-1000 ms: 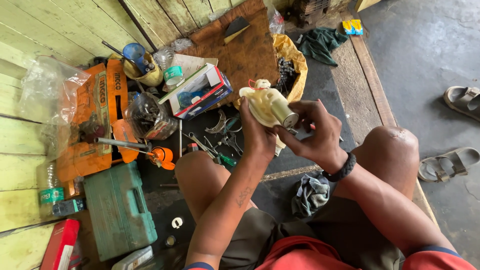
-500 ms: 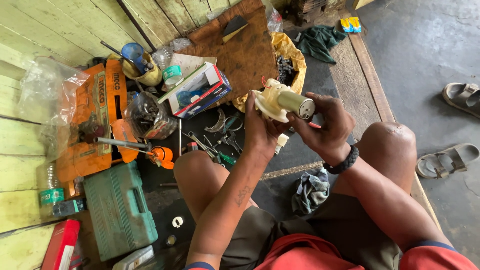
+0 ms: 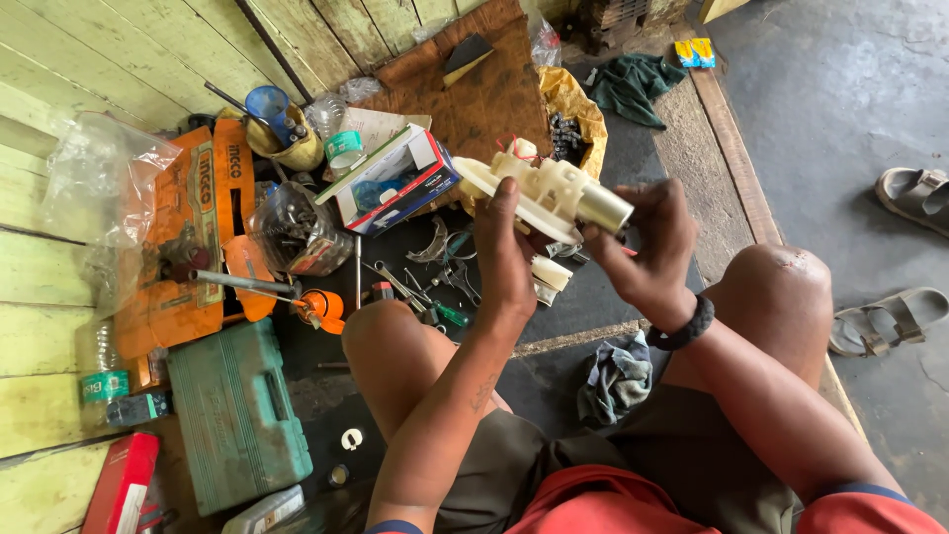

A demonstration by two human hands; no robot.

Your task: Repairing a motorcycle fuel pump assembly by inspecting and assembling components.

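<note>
We now hold the cream plastic part (image 3: 542,190) turned differently: a second ago its pale body stood bunched above our fingers, and now it lies lengthwise across them, its metal cylinder end (image 3: 605,209) pointing right. Our left hand (image 3: 504,259) sits under the part's left half, thumb up against it, where earlier it gripped from below at the wrist side. Our right hand (image 3: 647,247) has shifted from cupping the part's tip to pinching just below the cylinder. Both hands ride slightly higher over the tools.

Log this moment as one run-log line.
left hand: grips cream plastic part | right hand: holds its metal cylinder end | below: scattered tools
</note>
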